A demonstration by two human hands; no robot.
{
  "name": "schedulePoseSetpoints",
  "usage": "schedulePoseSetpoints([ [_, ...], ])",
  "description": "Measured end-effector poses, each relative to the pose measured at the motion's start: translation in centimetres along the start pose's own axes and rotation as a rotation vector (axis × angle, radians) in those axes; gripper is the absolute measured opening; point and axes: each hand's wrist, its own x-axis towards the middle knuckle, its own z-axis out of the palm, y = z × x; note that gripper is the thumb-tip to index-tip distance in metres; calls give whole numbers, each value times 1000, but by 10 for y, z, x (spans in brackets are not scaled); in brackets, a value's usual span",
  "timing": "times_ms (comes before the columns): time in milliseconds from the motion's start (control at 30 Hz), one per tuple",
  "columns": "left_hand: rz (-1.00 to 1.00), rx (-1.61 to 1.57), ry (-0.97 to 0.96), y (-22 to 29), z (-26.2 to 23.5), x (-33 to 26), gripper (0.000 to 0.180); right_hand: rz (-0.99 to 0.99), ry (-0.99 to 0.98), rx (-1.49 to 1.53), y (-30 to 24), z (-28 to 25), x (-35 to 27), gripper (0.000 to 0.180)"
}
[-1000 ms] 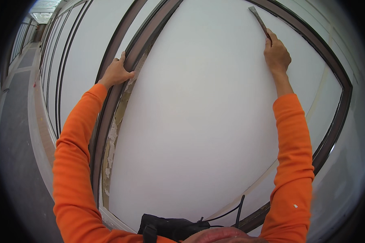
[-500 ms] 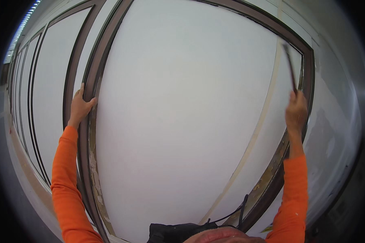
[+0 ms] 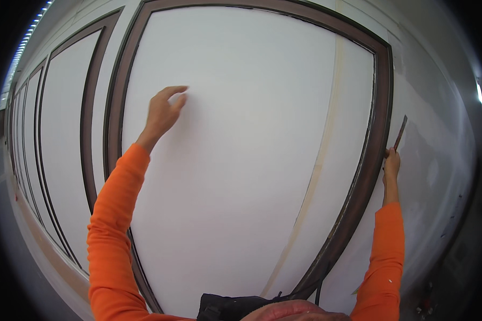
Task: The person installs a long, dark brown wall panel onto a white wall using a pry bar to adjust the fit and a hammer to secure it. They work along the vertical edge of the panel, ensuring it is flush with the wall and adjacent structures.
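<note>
My left hand (image 3: 165, 109) is raised in front of the large white wall panel (image 3: 225, 160), thumb and fingers apart, holding nothing. Around the panel runs a brown moulding frame (image 3: 381, 107) with dark edges. Just outside its right side, my right hand (image 3: 392, 165) is closed round a thin, dark, flat bar-like tool (image 3: 401, 132). The tool points up and slightly right against the grey wall. Its exact kind is too small to make out.
More brown-framed panels (image 3: 69, 107) line the wall to the left. A pale beige strip (image 3: 318, 168) runs down the panel's right part. Patchy grey wall (image 3: 428, 160) lies to the right. A black bag-like thing (image 3: 225, 307) is at the lower edge.
My left hand has left the frame's left side and moved right and up. My right hand and tool have lowered outside the frame. The frame now sits closer to the panel, its rough inner strip hidden.
</note>
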Motion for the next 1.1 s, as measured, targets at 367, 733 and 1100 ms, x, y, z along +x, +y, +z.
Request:
schedulePoseSetpoints([
  [367,-12,-236,-52,93,127,149,34,-98,193,315,-15,34,-17,38],
  [733,-411,-1532,-123,114,237,317,73,-225,160,434,-2,56,-18,35],
  [1100,-133,-1887,-308,86,300,305,78,-264,261,302,-2,33,-17,38],
])
